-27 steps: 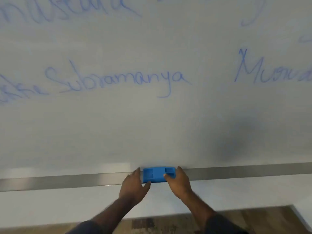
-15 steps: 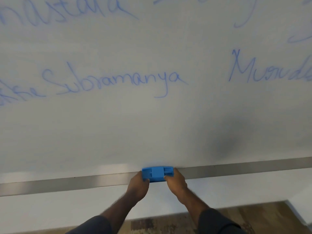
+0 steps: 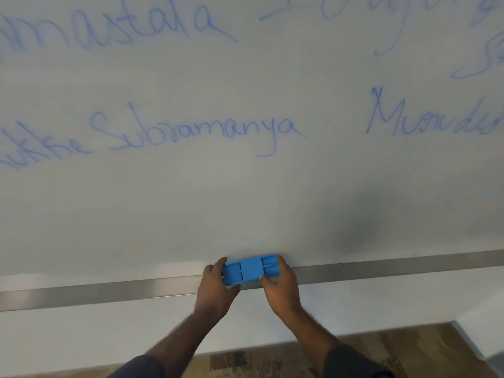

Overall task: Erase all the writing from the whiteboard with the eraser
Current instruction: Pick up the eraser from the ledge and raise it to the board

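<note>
The whiteboard [image 3: 245,203] carries blue handwriting [image 3: 196,132] across its upper part. On its metal tray [image 3: 381,266] sits the blue plastic eraser [image 3: 249,269], likely light, rigid and smooth-shelled, best gripped by its short ends. The left hand [image 3: 215,287] and right hand [image 3: 282,286] curl around those ends.

- Soft, even light on the whiteboard [image 3: 245,200].
- A dark, fuzzy shadow [image 3: 357,227] sits low on the right.
- Writing [image 3: 196,129] looks blurry near the edges.
</note>
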